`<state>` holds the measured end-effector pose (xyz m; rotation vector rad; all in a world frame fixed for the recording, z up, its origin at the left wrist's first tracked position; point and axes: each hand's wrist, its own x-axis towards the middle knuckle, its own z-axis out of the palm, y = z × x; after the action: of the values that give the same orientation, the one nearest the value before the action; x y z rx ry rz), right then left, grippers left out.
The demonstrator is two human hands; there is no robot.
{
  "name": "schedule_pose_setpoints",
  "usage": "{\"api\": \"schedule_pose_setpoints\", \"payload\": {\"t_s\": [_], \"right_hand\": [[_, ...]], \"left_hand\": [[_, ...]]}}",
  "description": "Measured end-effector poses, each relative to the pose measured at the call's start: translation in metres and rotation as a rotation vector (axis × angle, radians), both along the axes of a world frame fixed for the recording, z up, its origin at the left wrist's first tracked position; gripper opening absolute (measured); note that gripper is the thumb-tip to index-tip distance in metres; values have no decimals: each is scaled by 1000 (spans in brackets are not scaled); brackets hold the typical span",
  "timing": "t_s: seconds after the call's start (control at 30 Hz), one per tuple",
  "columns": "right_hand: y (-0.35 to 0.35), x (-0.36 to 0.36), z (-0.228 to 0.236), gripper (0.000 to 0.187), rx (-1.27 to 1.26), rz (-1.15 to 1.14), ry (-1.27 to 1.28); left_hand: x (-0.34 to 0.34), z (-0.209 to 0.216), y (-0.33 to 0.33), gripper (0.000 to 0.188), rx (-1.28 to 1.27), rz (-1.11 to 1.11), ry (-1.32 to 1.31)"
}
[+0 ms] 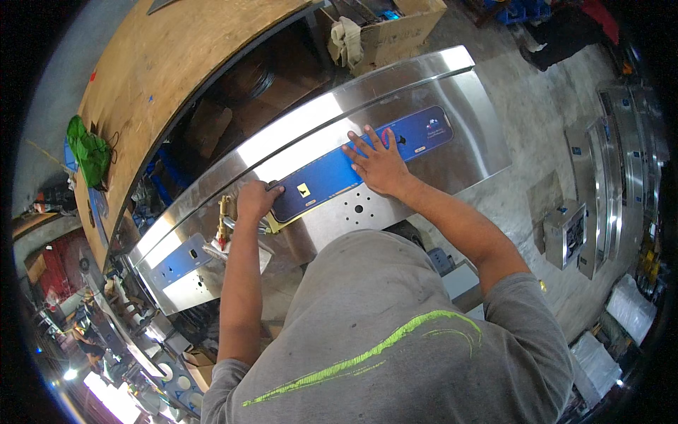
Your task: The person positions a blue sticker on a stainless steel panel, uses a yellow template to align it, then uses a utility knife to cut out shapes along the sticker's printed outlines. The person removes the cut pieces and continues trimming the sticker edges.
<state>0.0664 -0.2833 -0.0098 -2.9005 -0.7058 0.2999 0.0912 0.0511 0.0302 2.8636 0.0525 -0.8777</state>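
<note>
The right hand (378, 164) spreads flat on the blue plate (326, 172); the left (256, 200) curls at its end, grip unclear, near brass fittings (224, 213).

The grey shirt (367, 297) (short-sleeved) bears a lime-green streak (361, 357).

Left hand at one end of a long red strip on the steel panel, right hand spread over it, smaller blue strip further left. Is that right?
Not quite: the long strip is blue, not red, as the head view shows. The rest of your statement stands.
</note>
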Motion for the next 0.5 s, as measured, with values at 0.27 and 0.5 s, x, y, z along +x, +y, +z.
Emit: {"api": "schedule_pose_setpoints", "payload": {"t_s": [0.27, 0.5], "right_hand": [[7, -1, -3, 52, 22, 5, -7], [7, 2, 0, 52, 4, 1, 62]], "left_hand": [[-7, -7, 7, 57, -39, 38, -61], [-9, 5, 13, 54, -52, 37, -73]]}}
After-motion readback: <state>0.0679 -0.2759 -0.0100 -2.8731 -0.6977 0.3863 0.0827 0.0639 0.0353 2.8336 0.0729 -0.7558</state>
